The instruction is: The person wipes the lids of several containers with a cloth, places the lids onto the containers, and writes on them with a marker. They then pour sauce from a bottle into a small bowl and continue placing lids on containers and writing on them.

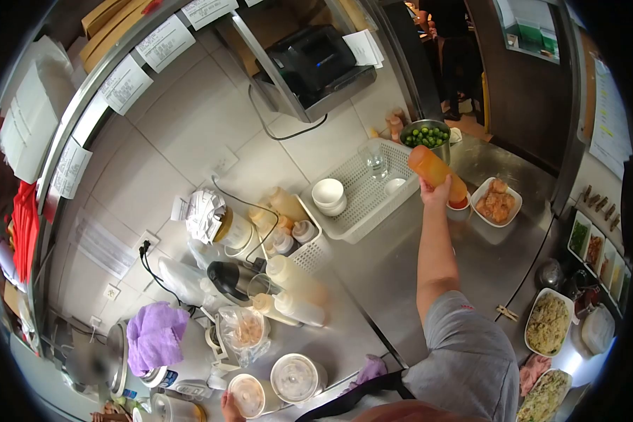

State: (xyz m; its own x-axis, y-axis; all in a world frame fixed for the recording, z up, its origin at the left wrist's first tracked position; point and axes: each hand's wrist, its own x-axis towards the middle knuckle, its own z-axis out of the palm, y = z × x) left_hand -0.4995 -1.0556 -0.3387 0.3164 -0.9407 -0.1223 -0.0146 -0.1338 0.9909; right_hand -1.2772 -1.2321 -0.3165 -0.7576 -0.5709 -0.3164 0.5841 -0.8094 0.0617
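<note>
My right hand (435,191) reaches far across the steel counter (373,267) and grips an orange squeeze bottle (435,169), tilted with its tip down over a small red cup (459,205). Just right of that cup stands a white bowl of fried pieces (497,202). At the bottom edge my left hand (226,406) is only partly in view and holds the side of a lidded plastic cup (248,394). A second lidded cup (295,378) stands beside it.
A white basket (362,204) holds white bowls (328,193) and a glass (375,160). A metal pot of limes (426,136) is behind it. Several squeeze bottles (295,292), a blender, a purple cloth (155,334) and food trays (547,322) crowd the counter.
</note>
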